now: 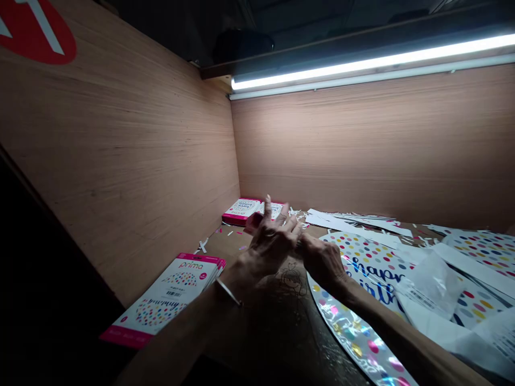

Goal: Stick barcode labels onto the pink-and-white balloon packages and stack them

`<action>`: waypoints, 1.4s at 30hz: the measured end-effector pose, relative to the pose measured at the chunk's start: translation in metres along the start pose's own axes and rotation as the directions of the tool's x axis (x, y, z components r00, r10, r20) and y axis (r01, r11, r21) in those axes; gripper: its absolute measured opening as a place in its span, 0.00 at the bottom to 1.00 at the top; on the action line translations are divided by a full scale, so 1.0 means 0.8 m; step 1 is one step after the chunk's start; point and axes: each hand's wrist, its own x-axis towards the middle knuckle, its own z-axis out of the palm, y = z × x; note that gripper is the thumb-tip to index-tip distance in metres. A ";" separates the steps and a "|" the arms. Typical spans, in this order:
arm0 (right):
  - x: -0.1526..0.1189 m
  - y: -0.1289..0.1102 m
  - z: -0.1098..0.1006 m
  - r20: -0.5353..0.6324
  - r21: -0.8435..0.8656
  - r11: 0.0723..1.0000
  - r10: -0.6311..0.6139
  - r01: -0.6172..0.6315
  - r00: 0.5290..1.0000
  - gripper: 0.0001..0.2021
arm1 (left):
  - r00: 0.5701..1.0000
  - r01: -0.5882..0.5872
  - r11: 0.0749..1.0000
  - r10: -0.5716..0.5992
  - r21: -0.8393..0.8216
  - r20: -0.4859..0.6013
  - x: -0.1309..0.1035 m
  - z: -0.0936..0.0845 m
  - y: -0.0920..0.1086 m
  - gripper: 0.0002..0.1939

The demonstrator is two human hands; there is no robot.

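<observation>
My left hand and my right hand meet above the work surface, both somewhat smeared by motion. On the left hand a finger or two stand raised, while the others bend in towards the right hand's fingertips. The right hand's fingers are curled closed against them. Whatever lies pinched between the two hands is too small and blurred to name. Beneath the right forearm is a round clear plastic sheet with coloured dots and "happy birthday" lettering. Flat pink-and-white "prima" packets lie by the left forearm.
More pink-edged packets are stacked in the back left corner. White paper strips and scraps lie along the back wall. At right are another dotted sheet and crumpled clear bags. Wooden panels enclose the left and back.
</observation>
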 end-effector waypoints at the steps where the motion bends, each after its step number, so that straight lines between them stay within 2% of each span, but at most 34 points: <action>1: -0.001 0.010 0.006 -0.032 0.179 0.983 0.047 -0.040 0.998 0.07 | 0.992 -0.060 0.998 0.060 0.004 -0.112 -0.009 -0.003 -0.003 0.15; 2: -0.004 0.019 0.010 -0.030 0.385 0.920 0.091 -0.072 0.995 0.05 | 0.965 -0.107 0.994 0.101 -0.012 -0.242 -0.018 -0.005 -0.007 0.23; 3: -0.008 0.027 0.015 -0.001 0.580 0.809 0.122 -0.099 0.992 0.03 | 0.928 -0.137 0.988 0.104 -0.069 -0.357 -0.027 -0.005 -0.013 0.29; 4: -0.014 0.033 0.020 0.041 0.731 0.670 0.142 -0.126 0.989 0.04 | 0.900 -0.148 0.973 0.059 -0.177 -0.432 -0.035 -0.003 -0.020 0.34; 5: -0.021 0.037 0.026 0.087 0.830 0.535 0.156 -0.158 0.984 0.05 | 0.899 -0.143 0.937 -0.012 -0.320 -0.437 -0.043 0.001 -0.029 0.37; 7: -0.040 0.043 0.041 0.171 0.913 0.342 0.172 -0.222 0.970 0.07 | 0.948 -0.073 0.807 -0.126 -0.586 -0.292 -0.057 0.016 -0.048 0.34; 9: -0.059 0.048 0.057 0.225 0.932 0.248 0.178 -0.265 0.958 0.09 | 0.969 0.018 0.715 -0.184 -0.699 -0.163 -0.069 0.033 -0.069 0.27; 10: -0.068 0.050 0.064 0.239 0.934 0.228 0.176 -0.276 0.955 0.09 | 0.964 0.044 0.706 -0.216 -0.707 -0.155 -0.074 0.042 -0.078 0.25; 12: -0.081 0.055 0.074 0.250 0.929 0.238 0.164 -0.284 0.954 0.08 | 0.945 0.074 0.724 -0.270 -0.686 -0.183 -0.086 0.055 -0.093 0.24; 15: -0.089 0.060 0.078 0.262 0.899 0.323 0.143 -0.295 0.954 0.05 | 0.924 0.109 0.770 -0.312 -0.629 -0.222 -0.099 0.065 -0.100 0.27; 19: -0.087 0.058 0.071 0.286 0.845 0.426 0.147 -0.322 0.947 0.07 | 0.930 0.152 0.831 -0.303 -0.535 -0.207 -0.105 0.064 -0.089 0.24; 22: -0.087 0.056 0.067 0.284 0.815 0.484 0.146 -0.319 0.948 0.08 | 0.916 0.144 0.838 -0.315 -0.527 -0.249 -0.105 0.065 -0.080 0.23; 25: -0.089 0.057 0.069 0.268 0.805 0.510 0.144 -0.303 0.953 0.08 | 0.901 0.126 0.823 -0.328 -0.555 -0.282 -0.106 0.069 -0.078 0.25; 29: -0.091 0.060 0.073 0.243 0.827 0.486 0.148 -0.285 0.959 0.07 | 0.908 0.149 0.802 -0.342 -0.579 -0.241 -0.110 0.071 -0.082 0.27; 31: -0.089 0.059 0.073 0.244 0.857 0.426 0.163 -0.292 0.956 0.07 | 0.922 0.169 0.749 -0.351 -0.641 -0.167 -0.109 0.066 -0.085 0.25; 33: -0.083 0.056 0.069 0.283 0.891 0.317 0.169 -0.324 0.944 0.10 | 0.933 0.210 0.680 -0.354 -0.702 -0.064 -0.105 0.056 -0.086 0.22; 35: -0.074 0.052 0.062 0.376 0.895 0.205 0.126 -0.395 0.918 0.14 | 0.931 0.292 0.567 -0.352 -0.770 0.094 -0.098 0.046 -0.086 0.19; 36: -0.069 0.050 0.060 0.430 0.880 0.179 0.092 -0.440 0.898 0.16 | 0.916 0.349 0.493 -0.361 -0.797 0.178 -0.093 0.042 -0.086 0.18; 37: -0.064 0.050 0.058 0.479 0.854 0.198 0.059 -0.480 0.876 0.19 | 0.888 0.412 0.414 -0.382 -0.812 0.256 -0.089 0.039 -0.086 0.19; 39: -0.055 0.051 0.059 0.543 0.781 0.340 0.042 -0.523 0.838 0.22 | 0.810 0.520 0.265 -0.456 -0.812 0.370 -0.079 0.041 -0.087 0.21; 42: -0.046 0.066 0.066 0.568 0.643 0.563 0.103 -0.519 0.816 0.23 | 0.726 0.565 0.179 -0.572 -0.805 0.382 -0.066 0.058 -0.092 0.27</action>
